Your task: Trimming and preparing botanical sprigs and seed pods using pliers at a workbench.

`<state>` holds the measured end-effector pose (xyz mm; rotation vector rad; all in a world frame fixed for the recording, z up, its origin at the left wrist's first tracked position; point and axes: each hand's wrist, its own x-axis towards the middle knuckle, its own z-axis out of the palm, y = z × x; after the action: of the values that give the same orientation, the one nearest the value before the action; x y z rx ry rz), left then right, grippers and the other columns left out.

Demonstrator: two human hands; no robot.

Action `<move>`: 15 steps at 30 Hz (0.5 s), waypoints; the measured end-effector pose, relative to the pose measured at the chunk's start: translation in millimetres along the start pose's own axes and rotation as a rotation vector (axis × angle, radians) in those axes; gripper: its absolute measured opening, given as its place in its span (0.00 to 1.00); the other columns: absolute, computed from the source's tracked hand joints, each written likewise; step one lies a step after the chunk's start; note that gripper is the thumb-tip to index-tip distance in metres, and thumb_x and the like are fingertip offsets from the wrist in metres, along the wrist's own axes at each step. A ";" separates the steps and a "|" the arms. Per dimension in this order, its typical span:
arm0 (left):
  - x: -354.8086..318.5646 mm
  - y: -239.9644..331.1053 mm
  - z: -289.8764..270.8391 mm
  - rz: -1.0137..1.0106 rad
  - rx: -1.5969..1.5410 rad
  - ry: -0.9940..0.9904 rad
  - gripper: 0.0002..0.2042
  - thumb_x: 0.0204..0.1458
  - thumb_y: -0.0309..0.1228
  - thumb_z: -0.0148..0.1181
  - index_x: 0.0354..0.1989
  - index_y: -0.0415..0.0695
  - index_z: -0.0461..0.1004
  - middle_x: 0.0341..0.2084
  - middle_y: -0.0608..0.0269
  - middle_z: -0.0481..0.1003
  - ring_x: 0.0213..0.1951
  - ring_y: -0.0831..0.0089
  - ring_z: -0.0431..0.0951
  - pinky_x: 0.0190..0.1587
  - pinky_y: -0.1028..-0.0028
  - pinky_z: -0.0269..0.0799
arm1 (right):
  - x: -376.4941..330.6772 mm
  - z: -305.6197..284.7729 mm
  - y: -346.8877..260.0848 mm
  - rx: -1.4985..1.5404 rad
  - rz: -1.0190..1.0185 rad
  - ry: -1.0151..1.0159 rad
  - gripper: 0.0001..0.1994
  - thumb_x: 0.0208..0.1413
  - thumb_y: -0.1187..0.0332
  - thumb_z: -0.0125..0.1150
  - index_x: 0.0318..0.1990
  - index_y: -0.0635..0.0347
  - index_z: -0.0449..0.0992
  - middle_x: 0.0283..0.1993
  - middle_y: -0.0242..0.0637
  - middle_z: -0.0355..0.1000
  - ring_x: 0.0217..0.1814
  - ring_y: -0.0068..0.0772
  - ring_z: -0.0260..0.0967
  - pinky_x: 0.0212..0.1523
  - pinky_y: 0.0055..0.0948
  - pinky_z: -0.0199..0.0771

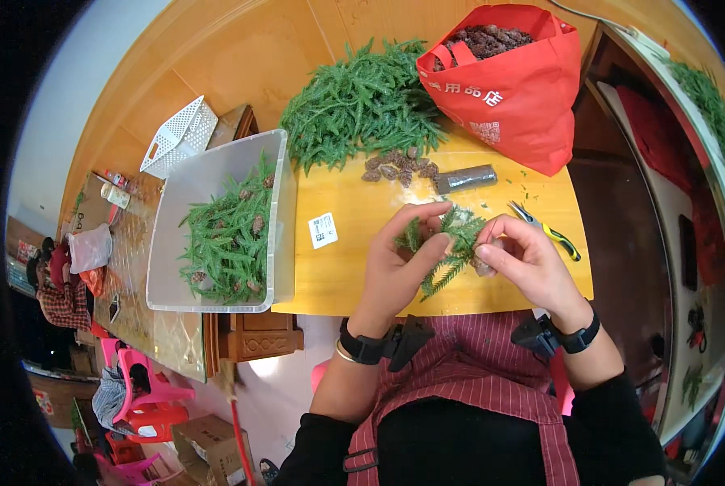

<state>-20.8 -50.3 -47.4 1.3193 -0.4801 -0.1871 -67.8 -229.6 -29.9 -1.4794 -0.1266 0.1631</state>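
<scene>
Over the front of the yellow board (342, 279), my left hand (401, 263) is closed around a green artificial pine sprig (438, 280). Its thumb presses the stem, and needled tips stick out on both sides. My right hand (534, 261) pinches a small brown pine cone (484, 266) against the sprig's right side; its fingers partly cover the cone. Beyond my hands lie several loose pine cones (398, 165) and a dark wrapped roll (466, 178). Wire cutters (558, 236) with yellow and black handles rest just right of my right hand.
A clear plastic tub (280, 235) of sprigs with cones stands left. Behind are a heap of green sprigs (354, 105) and a red bag (508, 121) full of cones. A white card (323, 230) lies on the board. A white basket (180, 136) sits back left. Another person (64, 304) is far left.
</scene>
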 end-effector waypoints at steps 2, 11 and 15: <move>0.5 -1.3 0.7 -0.012 -0.077 -0.011 0.12 0.47 0.19 0.53 0.42 0.36 0.67 0.35 0.65 0.65 0.29 0.80 0.66 0.33 0.81 0.62 | -0.8 -2.2 -0.6 0.004 0.001 -0.010 0.04 0.54 0.72 0.53 0.33 0.61 0.67 0.29 0.27 0.65 0.30 0.14 0.62 0.32 0.16 0.64; 1.4 -11.4 0.8 -0.043 -0.226 0.115 0.09 0.49 0.19 0.51 0.39 0.38 0.65 0.25 0.66 0.67 0.27 0.79 0.66 0.30 0.81 0.61 | -15.5 8.0 -16.4 -0.176 -0.206 0.111 0.07 0.47 0.79 0.53 0.36 0.65 0.66 0.39 0.34 0.62 0.34 0.20 0.64 0.36 0.17 0.66; 0.7 -10.5 4.7 0.003 -0.204 0.124 0.08 0.49 0.19 0.51 0.38 0.39 0.65 0.24 0.66 0.67 0.27 0.80 0.66 0.30 0.81 0.62 | -23.0 17.1 -23.6 -0.441 -0.226 0.105 0.10 0.42 0.84 0.55 0.35 0.67 0.67 0.38 0.35 0.63 0.37 0.21 0.65 0.35 0.16 0.69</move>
<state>-20.9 -57.4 -56.5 1.1235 -0.3483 -0.1472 -92.8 -219.1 -4.5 -1.8943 -0.2551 -0.1354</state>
